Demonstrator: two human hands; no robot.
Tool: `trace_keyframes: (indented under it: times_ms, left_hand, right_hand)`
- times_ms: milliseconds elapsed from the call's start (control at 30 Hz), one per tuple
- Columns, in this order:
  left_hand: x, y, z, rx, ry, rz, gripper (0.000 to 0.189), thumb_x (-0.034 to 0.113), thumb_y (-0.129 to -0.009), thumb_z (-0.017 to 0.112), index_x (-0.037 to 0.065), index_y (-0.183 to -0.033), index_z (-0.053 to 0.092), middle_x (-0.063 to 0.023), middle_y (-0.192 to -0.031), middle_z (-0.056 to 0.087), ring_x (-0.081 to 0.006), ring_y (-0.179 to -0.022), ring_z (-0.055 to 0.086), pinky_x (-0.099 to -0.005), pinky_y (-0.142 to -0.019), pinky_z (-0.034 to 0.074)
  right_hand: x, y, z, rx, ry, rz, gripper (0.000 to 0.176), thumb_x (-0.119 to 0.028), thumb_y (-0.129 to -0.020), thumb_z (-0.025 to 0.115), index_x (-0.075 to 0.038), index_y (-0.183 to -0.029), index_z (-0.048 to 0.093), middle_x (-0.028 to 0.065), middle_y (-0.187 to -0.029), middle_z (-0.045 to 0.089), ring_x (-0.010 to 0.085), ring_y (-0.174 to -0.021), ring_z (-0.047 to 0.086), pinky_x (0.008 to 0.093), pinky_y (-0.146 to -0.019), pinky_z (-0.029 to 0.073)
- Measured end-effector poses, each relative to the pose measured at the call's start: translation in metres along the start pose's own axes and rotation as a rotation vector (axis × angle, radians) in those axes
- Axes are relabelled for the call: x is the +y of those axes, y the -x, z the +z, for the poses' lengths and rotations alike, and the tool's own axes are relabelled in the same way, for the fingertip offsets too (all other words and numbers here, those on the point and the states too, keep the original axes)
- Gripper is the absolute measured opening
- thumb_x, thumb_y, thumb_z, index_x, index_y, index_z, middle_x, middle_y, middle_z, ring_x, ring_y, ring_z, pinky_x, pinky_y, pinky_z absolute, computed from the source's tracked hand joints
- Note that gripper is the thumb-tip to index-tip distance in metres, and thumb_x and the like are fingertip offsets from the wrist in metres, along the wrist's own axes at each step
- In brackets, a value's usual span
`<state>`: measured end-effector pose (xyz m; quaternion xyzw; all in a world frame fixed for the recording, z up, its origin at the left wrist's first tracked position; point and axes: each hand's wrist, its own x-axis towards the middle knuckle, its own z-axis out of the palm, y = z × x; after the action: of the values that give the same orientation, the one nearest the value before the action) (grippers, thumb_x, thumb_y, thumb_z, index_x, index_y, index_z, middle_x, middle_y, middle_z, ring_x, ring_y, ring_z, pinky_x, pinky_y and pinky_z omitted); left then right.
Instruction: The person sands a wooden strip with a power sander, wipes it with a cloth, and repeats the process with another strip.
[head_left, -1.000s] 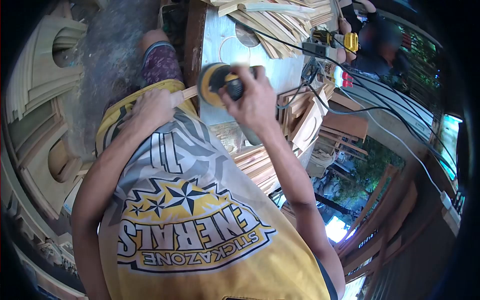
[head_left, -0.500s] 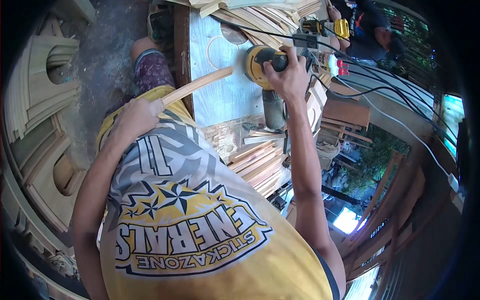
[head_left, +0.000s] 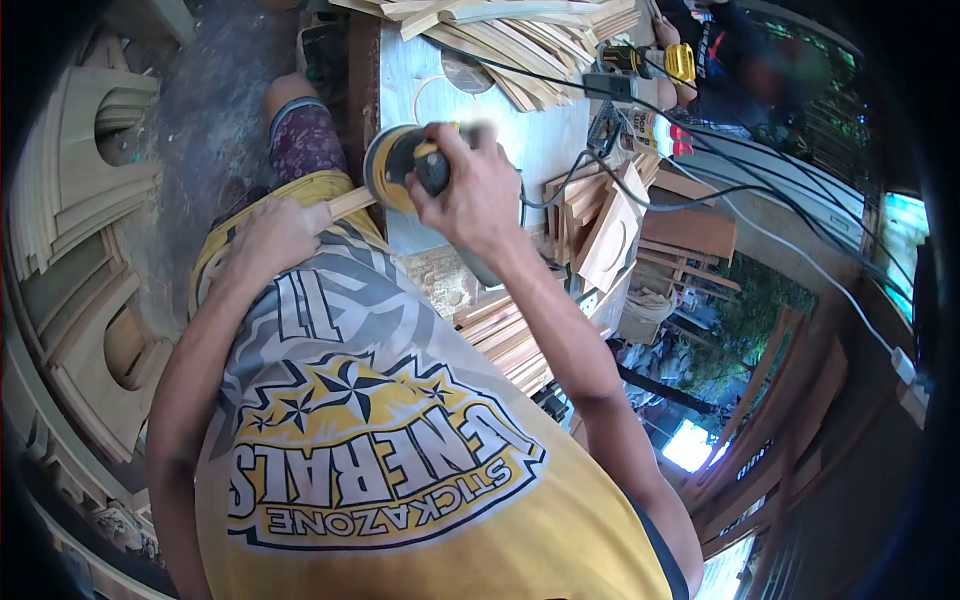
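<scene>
1. Workbench (head_left: 545, 140): The pale, worn top lies ahead of the person's torso. Most of its near portion is exposed to view, with a drawn circle beside a round cutout; its position is essentially unchanged.

2. Stack of wooden pieces (head_left: 535, 50): Thin, curved and straight pieces lie overlapped at the far side of the bench top. No shift is apparent.

3. Co-worker (head_left: 712, 75): This person sits beyond the bench, near a yellow-and-black power drill (head_left: 622, 60).

4. Random orbital sander (head_left: 405, 170): This unit shows the main change. Half a second ago, it stands to the right of the strip's far end, apart from it. It is now across the bench's near-left edge, disc tilted toward the strip. The right hand (head_left: 478, 200) grasps the sander's head from above, fingers wrapped around it; the fingers are partly blurred.

5. Narrow wooden strip (head_left: 352, 203): It extends from the left hand (head_left: 275, 235) toward the bench edge. The far portion, previously visible, is hidden behind the sander. The left hand clenches the near end against the waist and holds nearly the same position. The changed overlap places the disc at the strip, consistent with a sanding pass; exact pad contact cannot be confirmed.
</scene>
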<state>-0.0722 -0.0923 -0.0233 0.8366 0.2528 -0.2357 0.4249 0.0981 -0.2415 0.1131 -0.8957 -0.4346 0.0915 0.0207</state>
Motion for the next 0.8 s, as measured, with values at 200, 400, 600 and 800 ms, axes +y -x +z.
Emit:
trace_keyframes:
  times_ms: [200, 400, 600, 800]
  left_hand:
    - [0.006, 0.014, -0.007, 0.002, 0.003, -0.048, 0.027, 0.021, -0.075, 0.080, 0.002, -0.094, 0.076, -0.0275, -0.094, 0.072, -0.0447, -0.092, 0.070, -0.0516, -0.082, 0.055]
    - [-0.001, 0.003, 0.011, 0.002, -0.008, 0.085, 0.040, 0.034, -0.074, 0.085, 0.001, -0.093, 0.076, -0.0270, -0.094, 0.072, -0.0458, -0.091, 0.070, -0.0506, -0.081, 0.056]
    - [-0.002, 0.011, 0.002, -0.023, -0.028, -0.014, 0.036, 0.041, -0.075, 0.085, 0.011, -0.092, 0.078, -0.0275, -0.093, 0.072, -0.0444, -0.092, 0.070, -0.0501, -0.080, 0.056]
    - [0.012, 0.012, -0.017, -0.151, -0.057, 0.117, 0.031, 0.036, -0.086, 0.074, 0.011, -0.104, 0.078, -0.0276, -0.104, 0.072, -0.0419, -0.102, 0.070, -0.0512, -0.087, 0.055]
  right_hand:
    - [0.031, -0.010, 0.003, 0.060, 0.039, 0.159, 0.049, -0.030, -0.078, 0.082, -0.018, -0.121, 0.064, 0.0213, -0.106, 0.060, 0.0419, -0.088, 0.068, 0.0490, -0.077, 0.059]
    - [0.007, -0.006, 0.004, 0.033, 0.010, 0.079, 0.048, -0.030, -0.077, 0.082, -0.018, -0.120, 0.064, 0.0200, -0.105, 0.060, 0.0409, -0.086, 0.068, 0.0490, -0.076, 0.058]
    - [0.013, 0.005, 0.008, 0.079, -0.031, 0.041, 0.046, -0.027, -0.074, 0.082, -0.019, -0.116, 0.065, 0.0217, -0.102, 0.057, 0.0419, -0.084, 0.065, 0.0499, -0.071, 0.057]
    - [0.035, 0.009, 0.000, 0.058, 0.063, 0.126, 0.049, -0.029, -0.077, 0.081, -0.016, -0.121, 0.063, 0.0205, -0.103, 0.059, 0.0429, -0.087, 0.066, 0.0509, -0.075, 0.055]
